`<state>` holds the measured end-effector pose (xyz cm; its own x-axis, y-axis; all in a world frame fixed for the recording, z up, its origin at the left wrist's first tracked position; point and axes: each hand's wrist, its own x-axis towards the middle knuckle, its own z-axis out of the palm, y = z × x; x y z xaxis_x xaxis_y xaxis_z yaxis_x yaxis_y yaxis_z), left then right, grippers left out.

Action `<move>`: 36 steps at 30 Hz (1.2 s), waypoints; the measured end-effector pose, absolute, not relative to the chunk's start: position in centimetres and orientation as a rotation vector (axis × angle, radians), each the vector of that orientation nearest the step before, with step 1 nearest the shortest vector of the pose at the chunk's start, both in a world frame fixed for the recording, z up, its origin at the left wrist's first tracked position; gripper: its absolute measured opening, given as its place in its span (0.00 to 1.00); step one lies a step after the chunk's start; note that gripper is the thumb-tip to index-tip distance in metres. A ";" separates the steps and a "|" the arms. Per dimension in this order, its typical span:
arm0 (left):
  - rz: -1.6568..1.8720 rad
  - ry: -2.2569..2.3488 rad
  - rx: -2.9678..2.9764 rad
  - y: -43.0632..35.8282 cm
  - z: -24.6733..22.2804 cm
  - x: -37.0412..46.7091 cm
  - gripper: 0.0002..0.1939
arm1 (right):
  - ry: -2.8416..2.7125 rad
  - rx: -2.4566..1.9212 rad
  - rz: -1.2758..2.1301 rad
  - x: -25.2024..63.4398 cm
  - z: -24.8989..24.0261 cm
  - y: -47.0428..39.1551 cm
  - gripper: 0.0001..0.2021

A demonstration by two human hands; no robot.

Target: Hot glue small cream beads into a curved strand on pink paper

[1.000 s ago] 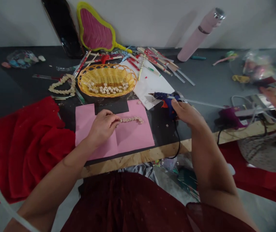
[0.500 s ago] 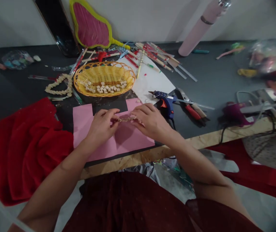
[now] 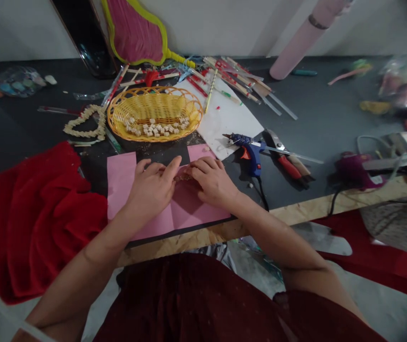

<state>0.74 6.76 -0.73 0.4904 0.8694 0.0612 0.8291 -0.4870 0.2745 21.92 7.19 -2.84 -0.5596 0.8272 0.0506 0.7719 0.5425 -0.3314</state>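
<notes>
Between my hands is a strip of small beige pieces (image 3: 183,177), mostly covered by fingers, just above a creased pink paper sheet (image 3: 192,209). My left hand (image 3: 153,187) pinches its left end, thumb and index finger near it while the other fingers are bent. At the other end, the curled fingers of my right hand (image 3: 212,179) grip the strip. Behind the hands stands a yellow woven basket (image 3: 153,102) with several small beige cubes (image 3: 159,130) inside. A heart-shaped outline of similar pieces (image 3: 101,124) lies left of the basket.
A blue glue gun (image 3: 256,159) and red-handled pliers (image 3: 287,166) lie right of my hands. Red cloth (image 3: 46,213) is heaped at left. Wrapped sticks (image 3: 232,78) and white paper (image 3: 235,121) lie behind. A pink bottle (image 3: 292,52) leans on the wall.
My right hand has shifted slightly left, closer to my left hand, which has turned so its back shows more. Less of the strip shows. The whole view has moved a little.
</notes>
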 end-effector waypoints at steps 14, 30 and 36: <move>0.335 1.540 2.477 6.7 -1.8 0.9 0.13 | -2.466 -1.348 0.382 21.8 -3.3 7.2 0.11; 0.360 1.607 2.412 6.5 -1.8 1.6 0.06 | -2.476 -1.362 0.315 21.5 -3.8 7.3 0.10; 0.378 1.596 2.376 6.5 -1.7 1.6 0.07 | -2.474 -1.365 0.328 21.4 -3.9 7.3 0.11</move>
